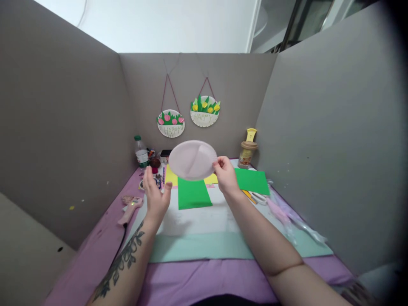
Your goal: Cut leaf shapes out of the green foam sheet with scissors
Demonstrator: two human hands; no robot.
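My right hand (225, 173) pinches the right rim of a white paper plate (193, 159), held up above the table. A shadow or crease runs diagonally across the plate's face. To the left, my left hand (157, 197) is raised with its fingers stretched and thumb apart, holding nothing and not touching the plate. Under the plate lies a green paper sheet (194, 195), partly over a yellow sheet (171, 177). A second green sheet (252, 181) lies to the right of my right hand.
A pink glue gun (130, 211) with a black cord lies at left, near a bottle (141, 152). Scissors (259, 198), a yellow cutter (249, 196) and plastic wrap (287, 214) are at right. A lidded jar (247, 155) stands behind. Two decorated plates (204, 118) hang on the grey panel.
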